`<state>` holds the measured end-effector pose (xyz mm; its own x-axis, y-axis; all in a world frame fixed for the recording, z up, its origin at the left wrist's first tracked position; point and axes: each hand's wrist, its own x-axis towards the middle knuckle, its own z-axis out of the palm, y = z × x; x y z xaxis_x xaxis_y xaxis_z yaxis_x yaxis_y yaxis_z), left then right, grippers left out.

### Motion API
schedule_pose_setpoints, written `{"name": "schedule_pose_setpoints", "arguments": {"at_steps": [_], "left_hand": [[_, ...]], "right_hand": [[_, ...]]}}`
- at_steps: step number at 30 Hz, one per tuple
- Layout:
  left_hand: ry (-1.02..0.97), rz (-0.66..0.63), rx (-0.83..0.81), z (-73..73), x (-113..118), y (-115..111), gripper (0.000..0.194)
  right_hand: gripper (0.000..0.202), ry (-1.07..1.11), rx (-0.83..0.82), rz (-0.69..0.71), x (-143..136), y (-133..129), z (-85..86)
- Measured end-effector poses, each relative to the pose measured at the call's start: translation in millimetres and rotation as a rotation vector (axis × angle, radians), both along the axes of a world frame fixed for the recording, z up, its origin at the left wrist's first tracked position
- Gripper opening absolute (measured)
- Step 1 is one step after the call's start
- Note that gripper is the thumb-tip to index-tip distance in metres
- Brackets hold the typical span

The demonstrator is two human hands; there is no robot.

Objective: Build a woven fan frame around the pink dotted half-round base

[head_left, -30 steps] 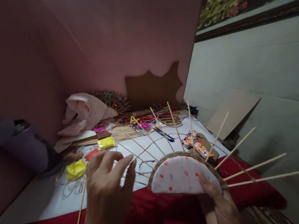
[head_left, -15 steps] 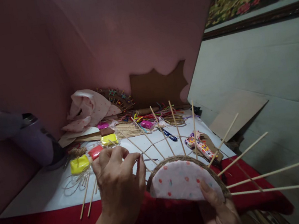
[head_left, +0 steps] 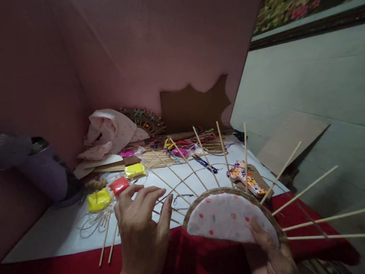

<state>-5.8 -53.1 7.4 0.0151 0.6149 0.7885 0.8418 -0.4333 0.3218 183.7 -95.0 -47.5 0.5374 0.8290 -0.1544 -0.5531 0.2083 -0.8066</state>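
Note:
A half-round piece covered in white cloth with red spots is held by its lower right part in my right hand, thumb on the front. Brown twine is packed along its curved rim, and thin wooden sticks fan out from it. My left hand is open at the left end of the fan, thumb and fingers apart. A loose strand of twine runs from beside its fingertips across the sticks to the right. Whether the strand touches the fingers, I cannot tell.
Yellow packets, a red packet, blue-handled snips and a flower-patterned piece lie on the white sheet. Behind are bundled sticks and spotted cloth. A purple bottle stands left.
My left thumb and fingers have come apart from a pinch at the twine. The half-round piece and its sticks have shifted slightly right in view, still in my right hand.

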Motion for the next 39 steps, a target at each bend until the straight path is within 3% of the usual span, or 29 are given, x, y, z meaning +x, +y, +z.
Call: {"name": "schedule_pose_setpoints", "arguments": {"at_steps": [6, 17, 34, 39], "left_hand": [[0.053, 0.029, 0.104, -1.7, 1, 3, 0.005], [0.092, 0.082, 0.049, -1.6, 2, 0, 0.009], [0.024, 0.064, 0.127, -3.4, -3, 1, 0.009], [0.039, 0.126, 0.125, -0.3, -3, 3, 0.006]], "right_hand": [[0.066, 0.046, 0.008, 0.008, -4, -1, -2.8], [0.066, 0.062, 0.007, 0.021, -8, -4, -4.0], [0.067, 0.103, -0.011, 0.01, -25, -6, 3.5], [0.066, 0.101, -0.042, 0.003, -29, -6, 4.3]]}}
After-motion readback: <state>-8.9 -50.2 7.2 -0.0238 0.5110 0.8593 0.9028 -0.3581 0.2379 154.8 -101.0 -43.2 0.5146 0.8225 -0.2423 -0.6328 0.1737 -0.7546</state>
